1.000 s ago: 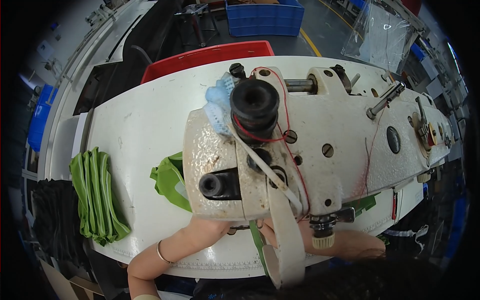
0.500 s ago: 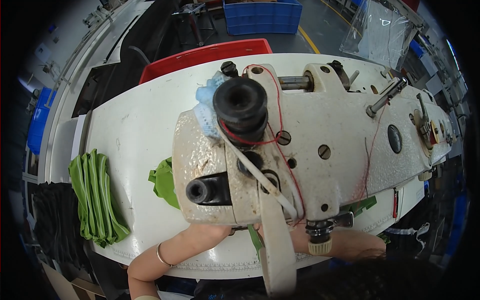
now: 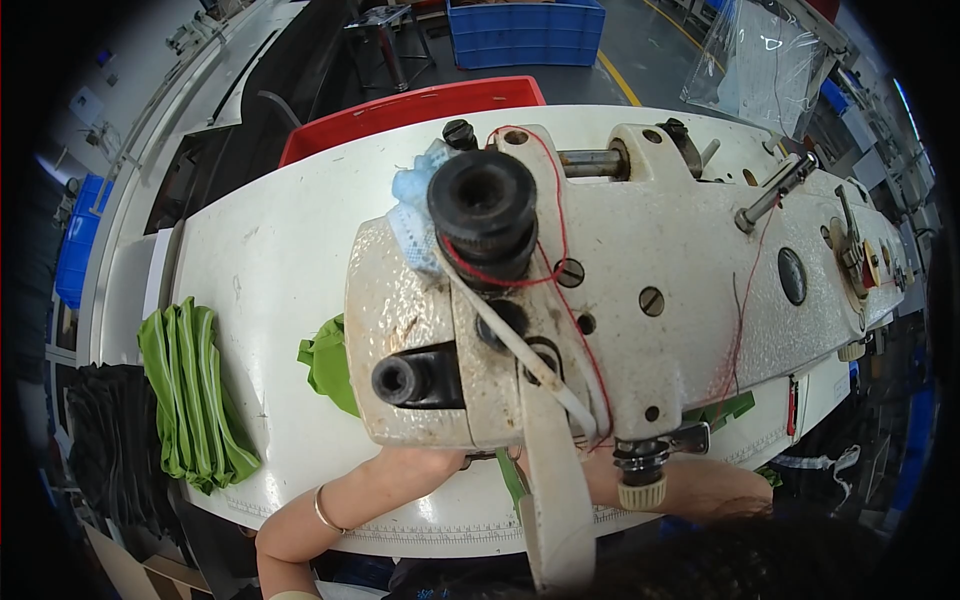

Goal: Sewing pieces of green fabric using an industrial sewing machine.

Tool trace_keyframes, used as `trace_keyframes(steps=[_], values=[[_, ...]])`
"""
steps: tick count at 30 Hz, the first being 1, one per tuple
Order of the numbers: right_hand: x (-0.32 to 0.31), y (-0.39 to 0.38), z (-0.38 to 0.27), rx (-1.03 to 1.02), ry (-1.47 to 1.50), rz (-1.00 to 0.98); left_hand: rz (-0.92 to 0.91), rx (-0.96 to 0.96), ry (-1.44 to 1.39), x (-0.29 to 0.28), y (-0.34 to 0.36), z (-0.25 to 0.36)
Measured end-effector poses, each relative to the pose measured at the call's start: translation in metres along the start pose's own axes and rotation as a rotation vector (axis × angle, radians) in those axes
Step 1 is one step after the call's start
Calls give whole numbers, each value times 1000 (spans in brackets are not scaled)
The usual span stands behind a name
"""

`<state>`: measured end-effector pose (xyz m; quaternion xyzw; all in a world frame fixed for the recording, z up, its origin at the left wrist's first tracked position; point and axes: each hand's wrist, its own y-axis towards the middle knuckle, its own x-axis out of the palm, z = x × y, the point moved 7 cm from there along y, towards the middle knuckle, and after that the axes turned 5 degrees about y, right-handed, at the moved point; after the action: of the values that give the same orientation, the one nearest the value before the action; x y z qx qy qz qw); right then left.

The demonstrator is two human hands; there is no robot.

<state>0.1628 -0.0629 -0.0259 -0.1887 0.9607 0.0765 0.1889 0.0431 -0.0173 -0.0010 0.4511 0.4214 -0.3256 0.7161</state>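
Observation:
A white sewing machine [image 3: 620, 240] fills the middle, with red thread looped round its black knob. My left hand [image 3: 432, 461] reaches under the machine head from the left, a bangle on that wrist; its fingers are hidden. From the right my right hand [image 3: 597, 476] also goes beneath the machine, its fingers out of sight behind the head and a pale hanging tape [image 3: 556, 490]. Green fabric [image 3: 330, 365] juts out left of the machine head, and a narrow green strip [image 3: 511, 480] shows between my hands. What either hand holds cannot be seen.
A folded stack of green pieces with pale stripes [image 3: 195, 400] lies at the table's left edge, beside a black fabric pile [image 3: 115, 445]. Behind the white table [image 3: 260, 250] stand a red bin [image 3: 410, 115] and a blue crate [image 3: 525, 35]. A red-handled tool [image 3: 792, 408] lies at right.

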Motion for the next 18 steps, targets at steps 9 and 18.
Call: trace_keyframes(steps=[9,18], values=[[-3,1,-1,49,93,35,-62,-33,-6,14,-4,-7],[-1,-4,-23,-320,-462,56,23,-54,-20,9,-3,-2]])
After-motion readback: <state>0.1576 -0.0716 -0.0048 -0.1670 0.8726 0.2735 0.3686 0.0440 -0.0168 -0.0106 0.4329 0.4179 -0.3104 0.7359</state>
